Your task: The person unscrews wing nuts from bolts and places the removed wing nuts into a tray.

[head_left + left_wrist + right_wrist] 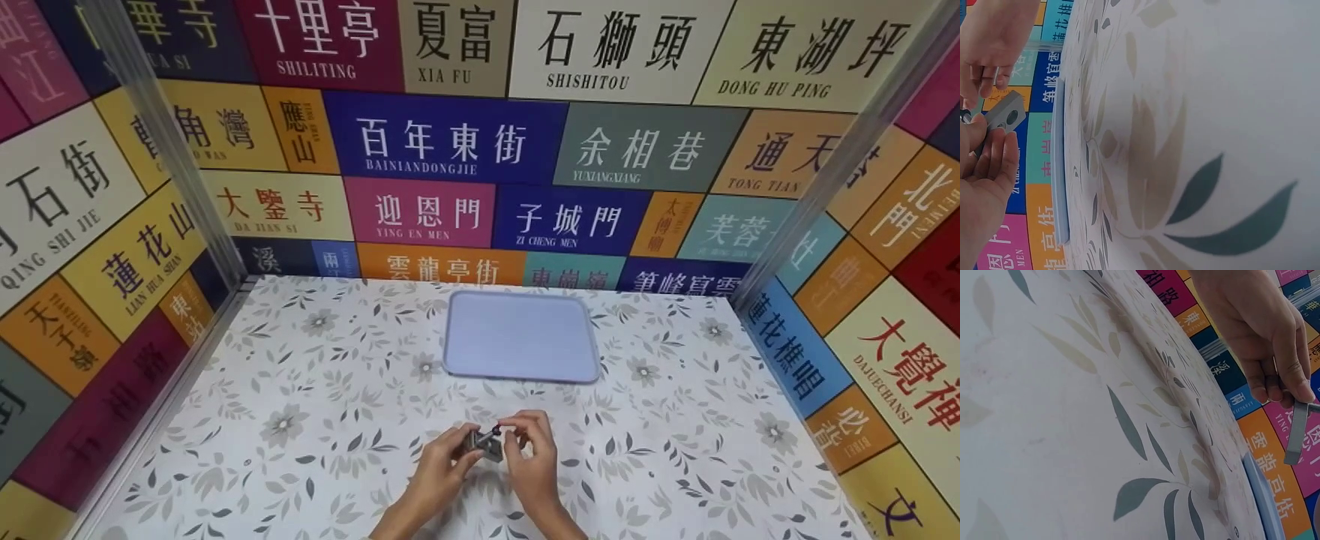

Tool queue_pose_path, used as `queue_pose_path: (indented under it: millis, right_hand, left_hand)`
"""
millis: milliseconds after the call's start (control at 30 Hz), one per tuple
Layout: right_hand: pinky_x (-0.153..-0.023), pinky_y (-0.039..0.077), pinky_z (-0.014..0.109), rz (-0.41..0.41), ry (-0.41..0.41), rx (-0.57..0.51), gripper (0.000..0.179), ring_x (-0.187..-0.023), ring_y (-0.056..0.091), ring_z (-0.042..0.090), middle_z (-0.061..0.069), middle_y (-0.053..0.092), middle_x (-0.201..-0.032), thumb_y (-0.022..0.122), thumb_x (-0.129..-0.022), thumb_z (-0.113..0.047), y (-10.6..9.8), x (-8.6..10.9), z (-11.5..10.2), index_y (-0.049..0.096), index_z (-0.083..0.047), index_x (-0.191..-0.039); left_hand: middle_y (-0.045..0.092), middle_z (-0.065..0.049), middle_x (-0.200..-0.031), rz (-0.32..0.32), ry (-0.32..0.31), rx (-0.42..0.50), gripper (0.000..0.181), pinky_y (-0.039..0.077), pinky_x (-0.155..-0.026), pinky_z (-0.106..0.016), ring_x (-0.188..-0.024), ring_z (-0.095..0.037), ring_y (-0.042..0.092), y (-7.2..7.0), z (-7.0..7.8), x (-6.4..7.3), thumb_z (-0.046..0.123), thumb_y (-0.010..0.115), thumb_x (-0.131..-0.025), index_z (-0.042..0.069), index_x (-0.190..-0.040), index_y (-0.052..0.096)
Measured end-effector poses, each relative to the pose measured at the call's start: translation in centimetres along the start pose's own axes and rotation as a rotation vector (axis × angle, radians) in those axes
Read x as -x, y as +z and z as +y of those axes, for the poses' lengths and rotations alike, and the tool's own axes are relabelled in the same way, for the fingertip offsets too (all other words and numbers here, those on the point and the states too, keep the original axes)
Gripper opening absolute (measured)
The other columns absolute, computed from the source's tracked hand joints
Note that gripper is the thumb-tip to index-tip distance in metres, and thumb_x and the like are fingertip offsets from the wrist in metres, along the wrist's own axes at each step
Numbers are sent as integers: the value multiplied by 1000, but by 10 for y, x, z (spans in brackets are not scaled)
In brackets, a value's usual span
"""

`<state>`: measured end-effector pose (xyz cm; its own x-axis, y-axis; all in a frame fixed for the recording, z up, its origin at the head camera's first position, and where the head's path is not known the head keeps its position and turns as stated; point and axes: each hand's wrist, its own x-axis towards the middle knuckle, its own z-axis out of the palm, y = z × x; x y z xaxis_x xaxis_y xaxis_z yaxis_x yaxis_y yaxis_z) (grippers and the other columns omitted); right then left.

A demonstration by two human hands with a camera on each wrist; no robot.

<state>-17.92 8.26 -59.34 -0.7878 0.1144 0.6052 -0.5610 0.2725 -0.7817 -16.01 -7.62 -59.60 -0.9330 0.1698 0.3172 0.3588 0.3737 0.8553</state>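
Observation:
My left hand (pixel 441 459) grips a small grey metal piece (pixel 491 448) between thumb and fingers, above the table. In the left wrist view, the metal piece (pixel 1008 115) shows a flat face with a round dark hole. The right wrist view shows its narrow side below the left hand (pixel 1269 343). A short rod with a dark tip (pixel 496 430) stands out at the top of the piece. My right hand (pixel 534 457) has its index finger and thumb at this tip and appears to pinch it. Fingers partly hide both parts.
A pale lavender tray (pixel 521 337) lies farther back on the table, beyond the hands. The table (pixel 337 420) has a leaf-and-flower cover. Colourful sign-covered walls (pixel 450 142) enclose its back and sides, with clear strips at the corners.

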Motion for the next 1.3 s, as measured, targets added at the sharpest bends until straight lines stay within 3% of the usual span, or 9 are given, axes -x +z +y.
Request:
queue_pose_path:
  millis: [133,267,433,567,867,1133,1300]
  right_hand:
    - [-63,46,21,6,199,-3,20,-75,51,3,9,60,-91,60,-89,12,-2,4,1,66,-5,-95]
    - [-60,46,19,12,282,-32,8,-66,53,3,8,60,-76,61,-94,4,-4,4,-12,64,-1,-88]
    - [-53,42,19,-13,234,-13,21,-58,47,0,-1,55,-66,62,-92,4,-6,1,-32,60,-6,-74]
    - [-52,39,17,-25,194,-5,27,-57,42,-3,2,54,-63,62,-90,7,-5,0,-34,56,-7,-67]
    - [-56,42,17,-65,184,-11,20,-63,47,-2,4,59,-69,65,-89,7,-4,-1,-34,62,-6,-73]
    - [-59,44,18,-109,273,-12,16,-64,49,0,0,60,-74,64,-94,-2,-6,-3,-37,65,-8,-79]
    - [-57,43,18,-80,210,-12,14,-63,49,3,4,60,-73,64,-92,3,-5,-2,-36,64,-2,-79]
  left_hand:
    - [68,-6,-100,-3,-5,-2,34,58,-74,-20,-82,-3,61,-1,0,0,21,67,-94,3,-124,65]
    - [67,-6,-98,8,7,-15,34,57,-72,-20,-80,-2,60,-1,0,1,20,68,-94,3,-122,66]
    - [68,-6,-99,15,21,-11,33,58,-72,-21,-81,-4,61,-2,0,0,20,68,-94,3,-122,66]
    - [67,-5,-97,15,19,-4,32,58,-72,-21,-80,-4,61,-3,1,0,20,67,-94,4,-122,66]
    - [69,-8,-102,18,36,-15,33,58,-72,-21,-83,-4,61,-2,1,1,20,67,-95,3,-122,66]
    - [70,-8,-106,15,38,-27,33,58,-74,-22,-85,-6,63,-3,1,0,21,66,-95,3,-122,65]
    - [69,-7,-104,20,24,-24,32,58,-75,-22,-84,-6,63,-2,1,1,20,67,-94,4,-122,66]
